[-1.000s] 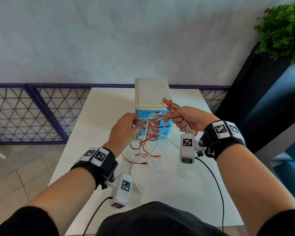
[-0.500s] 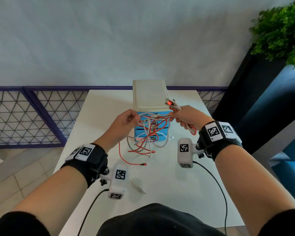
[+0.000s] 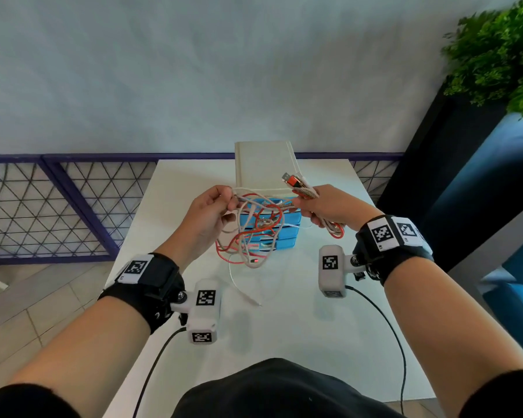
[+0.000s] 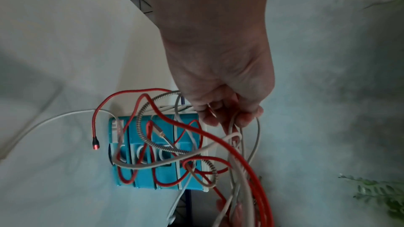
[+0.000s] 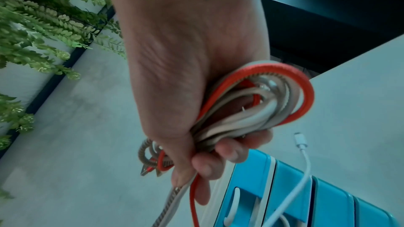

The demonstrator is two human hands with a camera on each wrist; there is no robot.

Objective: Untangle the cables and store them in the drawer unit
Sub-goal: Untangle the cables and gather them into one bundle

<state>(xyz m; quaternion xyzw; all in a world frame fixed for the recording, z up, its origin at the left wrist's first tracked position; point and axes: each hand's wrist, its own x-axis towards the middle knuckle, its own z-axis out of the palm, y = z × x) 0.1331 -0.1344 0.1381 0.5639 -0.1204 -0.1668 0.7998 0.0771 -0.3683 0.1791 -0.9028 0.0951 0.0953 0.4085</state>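
A tangle of cables [image 3: 255, 227], red, white and spring-wrapped, is held up at the centre of the frame, directly in front of the drawer unit [image 3: 269, 188], whose blue drawer fronts are partly masked by the hanging loops. Several strands are pinched between the thumb and curled fingers of the left hand [image 3: 207, 215], left of centre. A coiled bundle of the same cables is gripped in the right hand [image 3: 329, 206], right of centre, fingers wrapped tightly round it, with a red plug [image 3: 289, 179] sticking up above the fist. One white cable end [image 3: 245, 292] trails down onto the white counter [image 3: 299, 327] below. A purple mesh fence [image 3: 58, 206] is seen at left, green foliage [image 3: 501, 52] at upper right.
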